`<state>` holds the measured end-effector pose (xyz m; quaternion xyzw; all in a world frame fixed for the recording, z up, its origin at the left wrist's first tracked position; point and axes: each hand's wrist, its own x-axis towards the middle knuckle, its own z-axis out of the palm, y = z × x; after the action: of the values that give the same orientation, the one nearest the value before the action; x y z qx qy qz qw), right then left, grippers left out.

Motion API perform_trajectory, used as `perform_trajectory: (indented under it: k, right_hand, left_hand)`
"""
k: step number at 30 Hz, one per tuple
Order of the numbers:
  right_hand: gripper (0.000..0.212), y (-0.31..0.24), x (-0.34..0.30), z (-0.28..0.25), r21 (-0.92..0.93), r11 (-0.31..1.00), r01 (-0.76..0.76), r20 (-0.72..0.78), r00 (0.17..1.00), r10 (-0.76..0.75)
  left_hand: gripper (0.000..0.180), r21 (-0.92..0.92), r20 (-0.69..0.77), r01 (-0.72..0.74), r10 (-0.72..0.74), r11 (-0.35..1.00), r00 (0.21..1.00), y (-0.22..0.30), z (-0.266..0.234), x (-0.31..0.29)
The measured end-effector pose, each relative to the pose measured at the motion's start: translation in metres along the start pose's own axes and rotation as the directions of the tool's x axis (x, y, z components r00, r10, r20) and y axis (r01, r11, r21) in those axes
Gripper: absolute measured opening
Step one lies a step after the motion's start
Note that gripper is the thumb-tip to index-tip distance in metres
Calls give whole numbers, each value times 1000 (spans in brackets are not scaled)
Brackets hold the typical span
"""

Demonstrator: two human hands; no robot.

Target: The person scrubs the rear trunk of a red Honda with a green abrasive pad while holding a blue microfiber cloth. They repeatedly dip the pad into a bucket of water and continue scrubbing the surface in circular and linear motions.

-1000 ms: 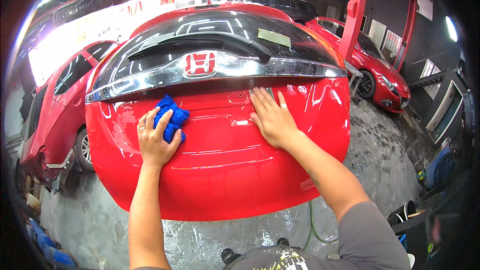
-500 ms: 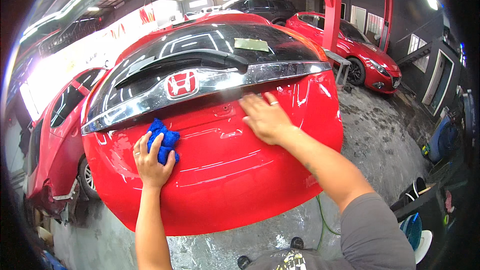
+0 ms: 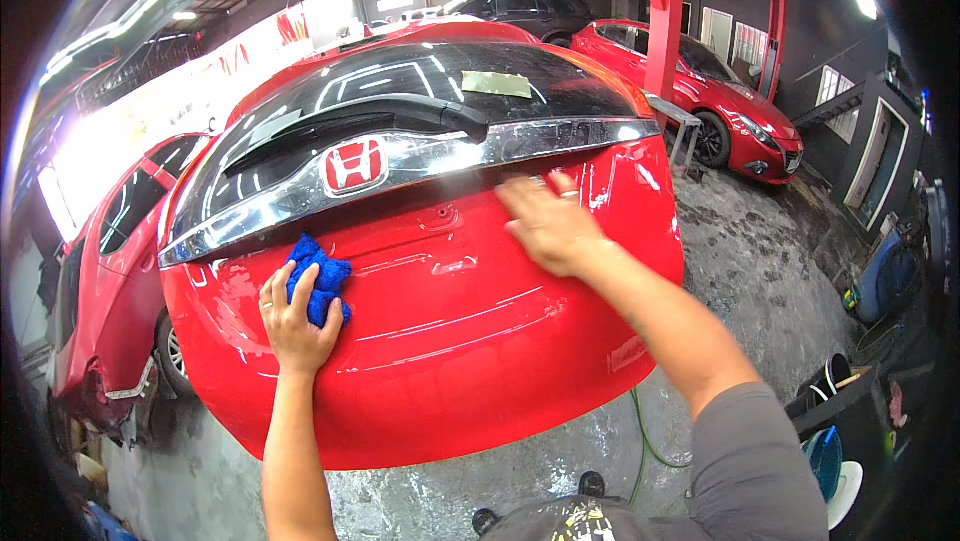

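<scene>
A glossy red car tailgate (image 3: pixel 470 371) fills the middle of the head view. A crumpled blue cloth (image 3: pixel 325 274) lies against its left part, with the fingers of my left hand (image 3: pixel 298 329) curled over it. My right hand (image 3: pixel 555 226), slightly blurred, rests open and flat on the red panel, just under the chrome trim strip (image 3: pixel 560 134). Between the hands the paint shows a small hole and a shallow recess. Above the strip are the red and chrome badge (image 3: pixel 354 165), the black wiper (image 3: pixel 410 109) and the dark rear window (image 3: pixel 390 76).
A piece of pale tape (image 3: pixel 497 84) sticks to the rear window. Another red car (image 3: pixel 110 271) stands at left, and one more (image 3: pixel 740 121) at back right behind a red post (image 3: pixel 662 31). A green hose (image 3: pixel 640 441) lies on the wet grey floor (image 3: pixel 730 271).
My right hand has slid a little to the right across the panel, below the trim. My left hand stays on the cloth at the same spot on the tailgate.
</scene>
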<state>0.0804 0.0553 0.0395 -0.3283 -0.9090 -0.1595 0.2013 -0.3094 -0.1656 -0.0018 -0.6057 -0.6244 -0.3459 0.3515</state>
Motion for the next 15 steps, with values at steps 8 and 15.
perform_trajectory:
  k: [8,15]
  right_hand:
    - [57,-18,3,12,15,999,39,-157,987,-37]
    - [60,63,-20,-13,-59,997,-53,56,997,56]
  left_hand:
    - [62,0,-9,8,-8,1000,1000,10,7,6]
    - [60,8,-16,8,-8,1000,1000,-4,-7,-3]
